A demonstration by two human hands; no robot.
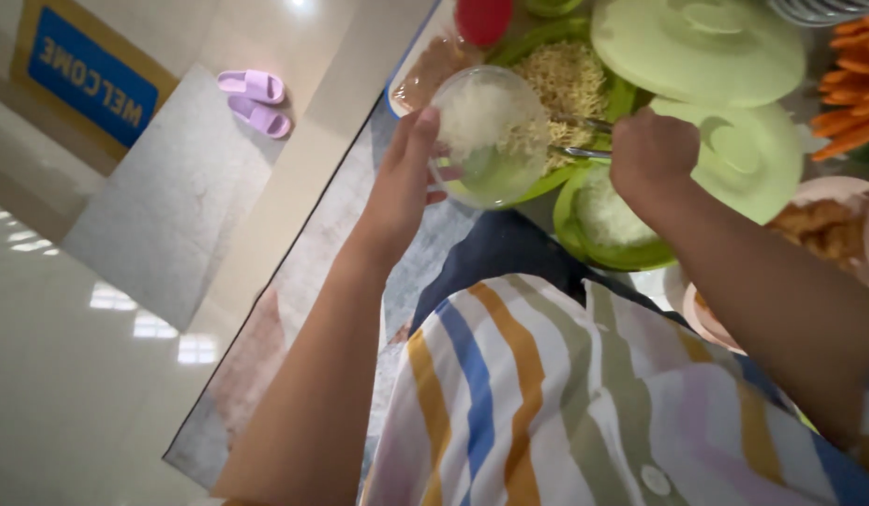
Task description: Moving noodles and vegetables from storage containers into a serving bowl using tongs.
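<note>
My left hand point(404, 178) holds a clear round bowl point(486, 136) of shredded white food, tilted over the table's edge. My right hand point(652, 155) grips metal tongs point(577, 137) whose tips reach into the bowl's rim. Behind the bowl sits a green dish of pale yellow noodles point(568, 80). Below my right hand stands a green bowl of white shreds point(608, 220).
Two pale green lids point(702, 47) lie at the upper right beside orange carrot sticks point(856, 84). A pink plate of fried pieces point(824, 225) sits at the right. Purple slippers point(254, 98) and a blue doormat point(88, 80) lie on the tiled floor. My striped lap fills the foreground.
</note>
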